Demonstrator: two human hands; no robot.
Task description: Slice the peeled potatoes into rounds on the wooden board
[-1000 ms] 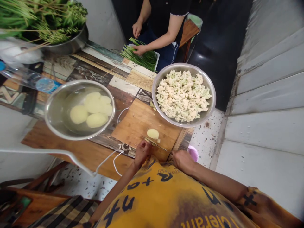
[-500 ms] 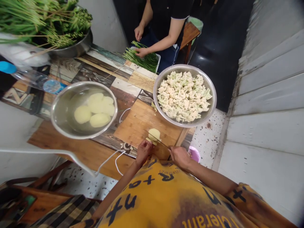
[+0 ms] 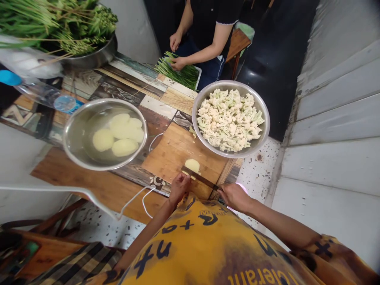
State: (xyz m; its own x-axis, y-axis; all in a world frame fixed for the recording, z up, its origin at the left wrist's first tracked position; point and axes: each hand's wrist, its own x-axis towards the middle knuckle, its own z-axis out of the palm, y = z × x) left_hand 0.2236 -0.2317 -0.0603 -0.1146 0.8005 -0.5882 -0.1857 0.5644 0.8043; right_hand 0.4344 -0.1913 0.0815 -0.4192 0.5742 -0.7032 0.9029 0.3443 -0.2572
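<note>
A peeled potato piece [image 3: 192, 164] lies on the wooden cutting board [image 3: 170, 152] at the table's near edge. My right hand [image 3: 235, 196] is closed round the handle of a knife [image 3: 199, 177], whose blade lies across the near side of the potato. My left hand [image 3: 179, 187] is curled at the blade's left end, fingers pressed against the potato's near side.
A steel bowl of water with peeled potatoes [image 3: 105, 134] stands left of the board. A steel bowl of cauliflower florets [image 3: 230, 118] sits right. Across the table another person's hands [image 3: 177, 62] handle green stalks; a bowl of greens [image 3: 86, 55] and a plastic bottle [image 3: 47, 96] are at far left.
The knife blade has shifted from tilted over the potato to lying flatter across its near side. My right hand drew back slightly toward me.
</note>
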